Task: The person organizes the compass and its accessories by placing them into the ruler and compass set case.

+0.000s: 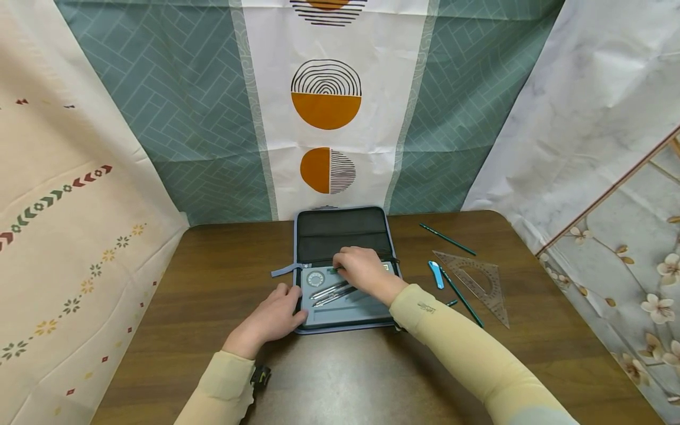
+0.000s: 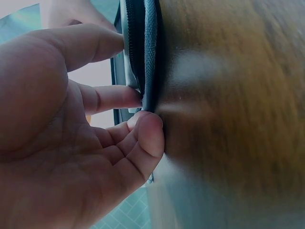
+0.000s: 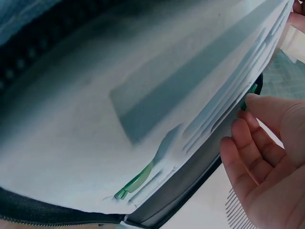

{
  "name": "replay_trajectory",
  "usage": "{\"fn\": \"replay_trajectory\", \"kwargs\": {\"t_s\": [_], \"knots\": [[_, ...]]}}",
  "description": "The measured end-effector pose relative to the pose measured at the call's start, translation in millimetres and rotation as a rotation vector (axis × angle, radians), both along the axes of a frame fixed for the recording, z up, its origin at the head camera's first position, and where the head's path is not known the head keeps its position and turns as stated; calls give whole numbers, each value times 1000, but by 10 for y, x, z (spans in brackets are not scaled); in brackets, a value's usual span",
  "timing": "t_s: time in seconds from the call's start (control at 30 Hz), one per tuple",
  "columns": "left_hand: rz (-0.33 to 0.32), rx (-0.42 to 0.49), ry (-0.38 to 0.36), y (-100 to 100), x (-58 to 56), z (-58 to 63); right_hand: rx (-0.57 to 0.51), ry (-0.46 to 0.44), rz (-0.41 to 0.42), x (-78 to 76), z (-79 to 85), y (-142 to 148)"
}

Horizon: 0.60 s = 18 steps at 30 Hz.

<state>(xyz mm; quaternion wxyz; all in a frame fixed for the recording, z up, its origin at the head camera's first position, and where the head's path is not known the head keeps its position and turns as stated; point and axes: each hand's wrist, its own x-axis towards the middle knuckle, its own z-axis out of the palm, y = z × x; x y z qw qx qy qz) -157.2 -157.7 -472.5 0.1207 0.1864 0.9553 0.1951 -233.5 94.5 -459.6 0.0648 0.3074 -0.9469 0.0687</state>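
Note:
An open zip case (image 1: 343, 328) lies on the table, its lid with dark mesh pockets folded back. A grey moulded tray (image 1: 347, 316) fills its base, holding a round dial-like piece (image 1: 316, 278) and two metal compasses (image 1: 333, 298). My left hand (image 1: 273, 316) grips the case's left edge, fingers against the zip rim in the left wrist view. Over the tray's far side, my right hand (image 1: 363, 271) pinches a small green item (image 3: 249, 97) between thumb and fingertips; its kind is mostly hidden. Another green piece (image 3: 136, 183) sits in a tray slot.
Right of the case lie a clear set square (image 1: 491, 295) with a protractor cut-out, a blue cutter (image 1: 436, 274), a dark green pencil (image 1: 448, 239) and another pencil (image 1: 464, 300). A blue strap (image 1: 285, 270) sticks out left. Patterned cloths hang around the table.

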Motion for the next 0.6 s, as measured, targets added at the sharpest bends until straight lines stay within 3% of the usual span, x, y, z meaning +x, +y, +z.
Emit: {"fn": "replay_trajectory", "kwargs": {"t_s": [0.6], "knots": [[10, 12, -12, -2, -3, -8, 7, 16, 10, -23, -40, -69]]}}
